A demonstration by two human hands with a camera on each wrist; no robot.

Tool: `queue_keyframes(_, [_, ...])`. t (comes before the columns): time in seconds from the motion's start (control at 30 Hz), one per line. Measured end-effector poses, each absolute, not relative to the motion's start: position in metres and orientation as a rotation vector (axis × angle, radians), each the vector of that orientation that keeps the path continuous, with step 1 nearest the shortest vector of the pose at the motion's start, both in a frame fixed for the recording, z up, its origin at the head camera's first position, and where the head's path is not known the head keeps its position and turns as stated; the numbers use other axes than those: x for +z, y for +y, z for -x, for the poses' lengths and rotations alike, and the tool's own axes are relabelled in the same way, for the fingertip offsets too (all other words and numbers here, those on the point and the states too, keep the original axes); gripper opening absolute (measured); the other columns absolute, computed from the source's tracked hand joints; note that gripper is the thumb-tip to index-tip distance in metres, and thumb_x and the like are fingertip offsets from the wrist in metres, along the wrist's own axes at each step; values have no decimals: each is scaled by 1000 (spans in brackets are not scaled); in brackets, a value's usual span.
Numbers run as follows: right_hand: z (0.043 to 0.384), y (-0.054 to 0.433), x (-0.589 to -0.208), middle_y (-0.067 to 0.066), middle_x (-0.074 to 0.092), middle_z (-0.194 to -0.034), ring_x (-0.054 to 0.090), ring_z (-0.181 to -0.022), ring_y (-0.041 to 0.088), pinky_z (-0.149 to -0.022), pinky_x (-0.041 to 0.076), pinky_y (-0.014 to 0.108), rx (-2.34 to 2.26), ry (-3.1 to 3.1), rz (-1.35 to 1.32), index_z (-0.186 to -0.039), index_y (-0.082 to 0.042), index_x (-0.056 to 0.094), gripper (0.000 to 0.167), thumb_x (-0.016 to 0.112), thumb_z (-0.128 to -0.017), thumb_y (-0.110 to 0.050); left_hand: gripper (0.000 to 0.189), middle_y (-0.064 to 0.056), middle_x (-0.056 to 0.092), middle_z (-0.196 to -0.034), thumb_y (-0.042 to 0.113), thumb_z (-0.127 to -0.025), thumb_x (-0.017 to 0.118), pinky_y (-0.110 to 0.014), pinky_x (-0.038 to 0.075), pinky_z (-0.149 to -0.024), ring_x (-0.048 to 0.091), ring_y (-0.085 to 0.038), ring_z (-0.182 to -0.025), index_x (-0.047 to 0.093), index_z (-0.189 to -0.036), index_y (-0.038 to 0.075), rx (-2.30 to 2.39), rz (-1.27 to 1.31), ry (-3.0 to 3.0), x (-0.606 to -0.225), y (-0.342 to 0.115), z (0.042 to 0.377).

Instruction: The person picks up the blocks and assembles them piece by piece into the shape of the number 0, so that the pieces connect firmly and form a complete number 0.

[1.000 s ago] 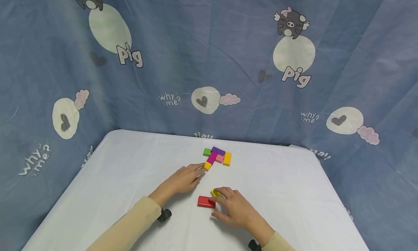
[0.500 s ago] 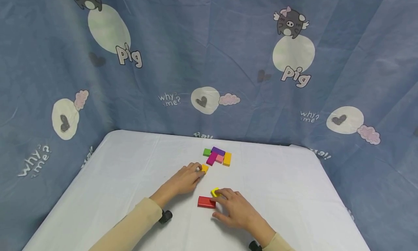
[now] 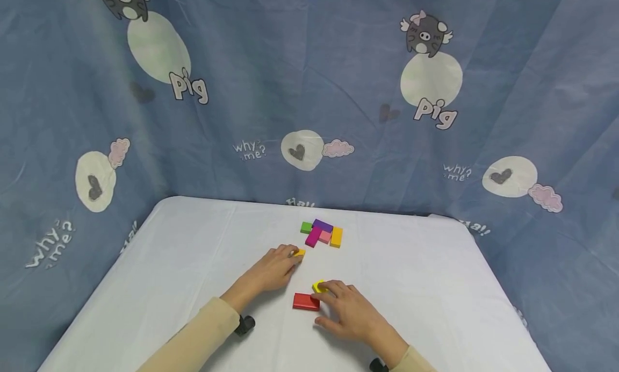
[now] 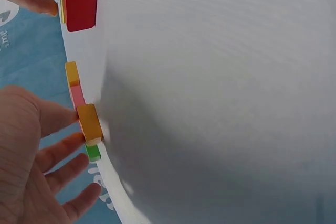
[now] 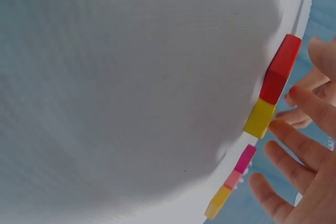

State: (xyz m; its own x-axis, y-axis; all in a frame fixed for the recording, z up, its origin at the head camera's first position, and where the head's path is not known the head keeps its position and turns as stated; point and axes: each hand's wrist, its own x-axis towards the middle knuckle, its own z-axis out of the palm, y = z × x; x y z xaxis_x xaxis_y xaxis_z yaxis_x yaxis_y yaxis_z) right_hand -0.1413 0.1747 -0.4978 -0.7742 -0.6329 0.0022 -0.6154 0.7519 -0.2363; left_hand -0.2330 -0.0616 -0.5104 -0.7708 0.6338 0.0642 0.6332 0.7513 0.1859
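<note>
In the head view my left hand [image 3: 274,269] is left of the middle, with a small orange-yellow block [image 3: 300,252] at its fingertips. The left wrist view shows thumb and forefinger pinching this orange block [image 4: 90,123] at its side, while the other fingers spread loosely. My right hand [image 3: 350,313] lies palm down at the front, its fingers loosely bent. One of its fingertips rests on a yellow block [image 3: 317,286] and another overlaps the end of a red rectangular block [image 3: 306,302]. From the right wrist, the red block [image 5: 281,69] and yellow block [image 5: 260,118] appear beside the fingertips.
Farther back sits a cluster of blocks: green [image 3: 306,227], purple [image 3: 322,225], magenta [image 3: 313,236], pink [image 3: 325,236] and an orange-yellow one [image 3: 336,237]. A white cloth [image 3: 425,286] covers the table; a blue printed curtain [image 3: 358,178] hangs behind it.
My left hand has drawn the small orange block away from the magenta block, toward me and slightly left, its fingers bending round it. The right hand stays nearly still on the yellow and red blocks.
</note>
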Motion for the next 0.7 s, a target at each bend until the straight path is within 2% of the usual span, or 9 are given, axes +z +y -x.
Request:
queue_keyframes(0.1, [140, 174, -499, 0, 51, -139, 45, -128, 20, -99, 44, 46, -338, 2875, 1035, -135, -27, 59, 50, 61, -92, -52, 32, -10, 53, -129, 16, -98, 58, -46, 44, -95, 48, -27, -119, 64, -129, 9, 330, -1063, 2958, -511, -63, 232])
queue_keyframes(0.33, [139, 172, -500, 1, 50, -140, 44, -129, 20, -99, 44, 46, -327, 2869, 1055, -136, -27, 59, 51, 61, -92, -53, 31, -11, 51, -141, 9, -97, 57, -49, 40, -104, 48, -28, -130, 65, -127, 13, 424, -1033, 2915, -511, -70, 231])
queue_keyframes(0.5, [138, 171, -500, 1, 49, -141, 45, -129, 20, -100, 44, 47, -327, 2862, 1055, -137, -28, 58, 52, 60, -91, -54, 29, -7, 60, -122, 10, -95, 60, -45, 47, -94, 56, -24, -111, 69, -122, 14, 424, -1051, 2940, -509, -72, 233])
queue_keyframes(0.7, [138, 172, -500, 1, 49, -141, 44, -129, 21, -100, 44, 48, -337, 2856, 1043, -136, -28, 58, 51, 60, -92, -53, 27, -2, 58, -102, 11, -94, 62, -36, 47, -77, 53, -18, -89, 71, -119, 15, 426, -1128, 2972, -509, -75, 232])
